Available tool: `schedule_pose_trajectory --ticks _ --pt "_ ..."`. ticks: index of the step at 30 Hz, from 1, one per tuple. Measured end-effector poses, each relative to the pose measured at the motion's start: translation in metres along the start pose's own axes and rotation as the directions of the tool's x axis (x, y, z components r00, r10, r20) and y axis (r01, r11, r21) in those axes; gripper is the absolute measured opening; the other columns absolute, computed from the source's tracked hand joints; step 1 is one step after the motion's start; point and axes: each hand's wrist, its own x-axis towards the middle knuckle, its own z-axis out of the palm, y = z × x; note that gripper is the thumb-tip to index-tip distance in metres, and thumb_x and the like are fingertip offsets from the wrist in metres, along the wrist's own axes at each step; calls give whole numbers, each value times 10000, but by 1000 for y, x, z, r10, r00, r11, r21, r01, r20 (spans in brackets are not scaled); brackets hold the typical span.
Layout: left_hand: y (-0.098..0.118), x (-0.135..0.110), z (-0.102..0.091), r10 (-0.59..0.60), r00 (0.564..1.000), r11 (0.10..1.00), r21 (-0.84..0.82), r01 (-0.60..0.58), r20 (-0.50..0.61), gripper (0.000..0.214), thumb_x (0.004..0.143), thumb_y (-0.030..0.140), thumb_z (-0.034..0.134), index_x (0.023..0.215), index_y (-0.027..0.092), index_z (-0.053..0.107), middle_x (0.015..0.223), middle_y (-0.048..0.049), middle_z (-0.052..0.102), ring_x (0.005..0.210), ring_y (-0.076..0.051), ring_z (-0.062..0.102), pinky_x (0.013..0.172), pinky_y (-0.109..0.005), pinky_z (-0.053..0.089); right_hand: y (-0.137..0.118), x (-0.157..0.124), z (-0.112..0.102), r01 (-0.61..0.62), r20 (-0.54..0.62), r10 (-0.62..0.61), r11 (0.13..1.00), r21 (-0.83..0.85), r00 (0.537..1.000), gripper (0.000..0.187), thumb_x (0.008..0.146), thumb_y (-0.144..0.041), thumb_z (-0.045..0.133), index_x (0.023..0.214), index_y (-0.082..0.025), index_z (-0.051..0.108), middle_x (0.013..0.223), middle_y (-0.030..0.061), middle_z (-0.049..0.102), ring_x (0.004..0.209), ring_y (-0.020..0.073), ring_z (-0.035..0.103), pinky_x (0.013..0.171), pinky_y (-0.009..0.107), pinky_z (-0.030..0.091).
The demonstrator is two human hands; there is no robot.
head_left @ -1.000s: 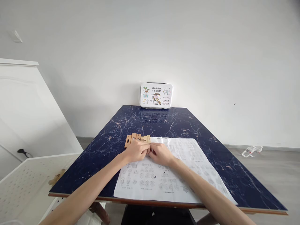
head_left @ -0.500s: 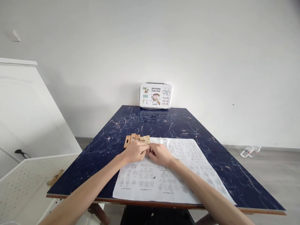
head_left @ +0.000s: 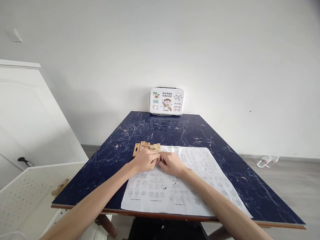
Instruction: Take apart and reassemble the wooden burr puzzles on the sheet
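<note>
My left hand [head_left: 145, 160] and my right hand [head_left: 172, 164] meet fingertip to fingertip above a printed paper sheet [head_left: 175, 186] on the dark blue marbled table [head_left: 225, 173]. Both hands have curled fingers pinched on something small between them, hidden by the fingers. A row of light wooden puzzle pieces [head_left: 146, 147] lies just beyond my left hand, at the sheet's far left corner, touching or nearly touching my knuckles.
A white illustrated tin box [head_left: 167, 101] stands against the wall at the table's far edge. A white perforated shelf [head_left: 30, 190] sits low to the left. A crushed plastic bottle [head_left: 268, 161] lies on the floor at right.
</note>
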Motion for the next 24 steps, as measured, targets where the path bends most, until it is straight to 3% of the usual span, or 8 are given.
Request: schedule_pose_trajectory --ticks 24 --pt "2 1 -2 -12 1000 1000 2 12 14 286 871 13 441 712 181 611 694 -2 668 565 -123 533 543 -263 382 1 0 1 12 0 -12 1000 -4 1000 152 840 -66 522 755 -189 549 790 2 645 671 117 494 619 250 322"
